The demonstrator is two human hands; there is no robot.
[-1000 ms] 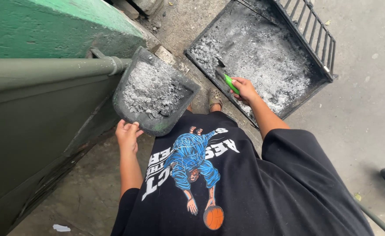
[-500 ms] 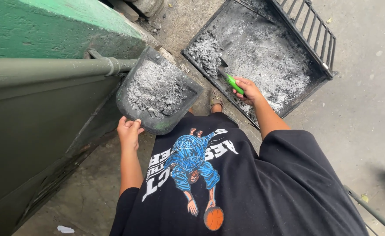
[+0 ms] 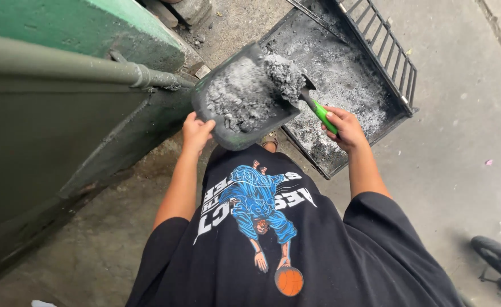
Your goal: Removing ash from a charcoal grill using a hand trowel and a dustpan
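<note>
Largest first: the black metal tray (image 3: 387, 62) is sitting at upper right of the frame, bed still coated in grey ash (image 3: 347, 79). Green wall and pipe (image 3: 80, 68) are filling the left side.

The dustpan (image 3: 245, 96) is now sitting top centre, raised and closer to the camera than half a second ago, when it was lower and left of the tray. Left hand (image 3: 196, 129) is gripping its near rim, fingers curled around the edge.

Main change: the small shovel (image 3: 293, 77) is out of the tray and over the dustpan's right edge, carrying a clump of ash. A second ago it was down in the tray bed. Right hand (image 3: 344, 126) is closed around its green handle (image 3: 323, 116).

Reading: one scoop is being transferred; the dustpan is already well filled, and plenty of ash is remaining in the tray.

A wheel (image 3: 497, 258) is showing at lower right.
</note>
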